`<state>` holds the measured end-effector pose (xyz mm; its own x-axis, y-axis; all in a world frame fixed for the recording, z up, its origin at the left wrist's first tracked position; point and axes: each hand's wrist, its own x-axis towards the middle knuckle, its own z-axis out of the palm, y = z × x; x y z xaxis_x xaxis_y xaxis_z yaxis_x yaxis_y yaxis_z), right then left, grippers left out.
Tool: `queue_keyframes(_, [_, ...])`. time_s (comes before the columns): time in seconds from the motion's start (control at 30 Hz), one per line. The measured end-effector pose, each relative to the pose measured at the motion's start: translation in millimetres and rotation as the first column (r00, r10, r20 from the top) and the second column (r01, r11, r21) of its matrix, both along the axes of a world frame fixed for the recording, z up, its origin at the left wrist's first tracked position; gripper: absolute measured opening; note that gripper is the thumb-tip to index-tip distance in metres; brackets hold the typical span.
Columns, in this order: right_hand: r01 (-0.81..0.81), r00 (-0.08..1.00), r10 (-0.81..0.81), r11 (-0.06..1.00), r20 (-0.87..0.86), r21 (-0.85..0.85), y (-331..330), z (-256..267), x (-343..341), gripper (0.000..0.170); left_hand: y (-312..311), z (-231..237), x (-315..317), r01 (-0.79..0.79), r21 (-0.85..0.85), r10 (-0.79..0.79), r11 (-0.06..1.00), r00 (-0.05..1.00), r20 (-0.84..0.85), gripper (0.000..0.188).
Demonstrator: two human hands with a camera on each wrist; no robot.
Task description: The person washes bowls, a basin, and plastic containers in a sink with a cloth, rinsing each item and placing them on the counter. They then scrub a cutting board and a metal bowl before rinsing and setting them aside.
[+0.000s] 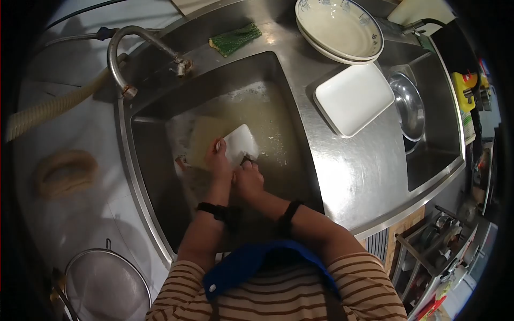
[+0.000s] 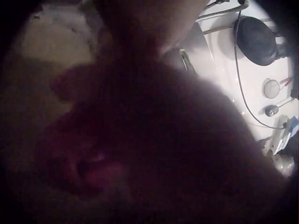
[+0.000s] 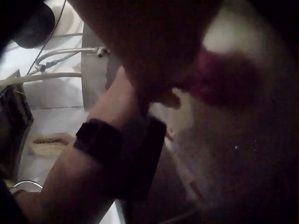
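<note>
In the head view, a white dish is tilted over the cloudy water in the sink. My left hand grips its left edge, thumb uppermost. Against the dish's near right part, my right hand has curled fingers around a small dark pad, mostly covered by the fingers; I cannot tell its exact kind. Beside the left hand, a pale rectangular thing shows under the water. Both wrist views are very dark; the left hand appears there only as a dim shape.
A curved faucet reaches over the sink's far left corner. A green scouring pad lies on the back ledge. To the right are stacked bowls, a white rectangular dish and a metal bowl in a second sink. A sieve sits lower left.
</note>
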<state>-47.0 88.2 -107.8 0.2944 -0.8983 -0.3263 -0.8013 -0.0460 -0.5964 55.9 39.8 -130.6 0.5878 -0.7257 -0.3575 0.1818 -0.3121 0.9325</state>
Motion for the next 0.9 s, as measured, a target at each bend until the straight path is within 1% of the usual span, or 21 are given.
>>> queue_keyframes(0.07, [0.105,0.979,-0.091,0.992,0.185,-0.069,-7,-2,3,0.015,-2,-3,6,0.042,-0.049,-0.046,0.998,0.996,-0.077,0.034])
queue_keyframes(0.13, [0.107,0.963,-0.078,0.989,0.257,-0.1,-15,-5,1,0.012,-2,-2,16,0.121,-0.159,-0.175,0.98,0.905,-0.387,0.043])
queue_keyframes(0.17, [0.109,0.943,-0.06,0.985,0.327,-0.134,-20,-3,-2,0.009,3,-11,28,0.117,-0.155,-0.169,0.981,0.905,-0.39,0.043])
queue_keyframes(0.2, [0.102,0.945,-0.053,0.986,0.324,-0.135,-31,9,-12,0.009,10,-31,43,0.124,0.063,-0.092,0.99,0.922,-0.375,0.046])
queue_keyframes(0.23, [0.111,0.749,-0.342,0.909,0.567,0.402,-45,30,-24,0.006,15,-46,53,0.126,0.275,-0.024,0.953,0.938,-0.346,0.05])
queue_keyframes(0.27, [-0.08,0.485,-0.679,0.593,0.551,0.801,-57,41,-32,0.005,21,-53,56,0.126,0.273,-0.024,0.954,0.937,-0.349,0.05])
queue_keyframes(0.3, [0.001,0.423,-0.643,0.705,0.639,0.709,-60,20,-32,0.009,32,-57,57,0.211,0.246,-0.131,0.946,0.943,-0.305,0.049])
queue_keyframes(0.33, [0.003,0.423,-0.646,0.702,0.636,0.712,-62,1,-33,0.009,45,-61,59,0.295,0.226,-0.235,0.928,0.937,-0.257,0.048])
queue_keyframes(0.4, [0.124,0.272,-0.826,0.539,0.494,0.833,-65,-32,-35,0.016,68,-68,66,0.456,0.203,-0.432,0.867,0.889,-0.151,0.045])
queue_keyframes(0.47, [0.333,0.344,-0.762,0.645,0.548,0.688,-65,-72,-45,0.017,80,-84,76,0.518,0.208,-0.51,0.829,0.855,-0.095,0.044])
queue_keyframes(0.5, [0.491,0.384,-0.791,0.612,0.476,0.62,-60,-106,-54,0.017,85,-99,82,0.394,0.126,-0.348,0.91,0.894,-0.283,0.041])
queue_keyframes(0.53, [0.631,0.408,-0.819,0.572,0.403,0.524,-59,-130,-59,0.023,83,-93,84,0.318,0.094,-0.263,0.943,0.89,-0.372,0.04])
queue_keyframes(0.57, [0.622,0.411,-0.815,0.578,0.408,0.529,-61,-133,-62,0.023,80,-87,86,0.234,0.069,-0.177,0.97,0.871,-0.457,0.039])
queue_keyframes(0.63, [0.63,0.737,-0.672,0.722,0.073,0.288,-61,-134,-64,0.018,61,-29,61,-0.08,0.13,0.147,0.988,0.721,-0.677,0.034])
queue_keyframes(0.67, [0.629,0.737,-0.672,0.722,0.074,0.288,-60,-128,-61,0.018,59,-20,55,-0.081,0.129,0.147,0.988,0.721,-0.677,0.034])
queue_keyframes(0.73, [0.483,0.609,-0.73,0.65,0.309,0.587,-63,-99,-44,0.015,57,-7,46,0.07,0.051,-0.044,0.996,0.919,-0.391,0.03])
queue_keyframes(0.77, [0.41,0.672,-0.579,0.81,0.461,0.419,-63,-63,-37,0.01,55,1,41,0.061,0.048,-0.038,0.997,0.921,-0.388,0.03])
queue_keyframes(0.8, [0.331,0.715,-0.397,0.917,0.576,0.221,-60,-31,-27,0.005,51,9,35,0.138,0.102,-0.108,0.985,0.96,-0.26,0.028])
queue_keyframes(0.83, [0.276,0.782,-0.183,0.959,0.596,-0.067,-52,-22,-15,0.005,48,14,32,0.209,0.161,-0.189,0.965,0.973,-0.131,0.029])
queue_keyframes(0.87, [0.2,0.835,0.029,0.914,0.549,-0.354,-43,-12,-3,0.007,48,10,30,0.215,0.15,-0.196,0.965,0.972,-0.131,0.029])
queue_keyframes(0.9, [0.345,0.475,-0.207,0.938,0.855,0.035,-28,2,22,0.008,51,-1,28,0.289,0.117,-0.303,0.95,0.944,0.131,0.029])
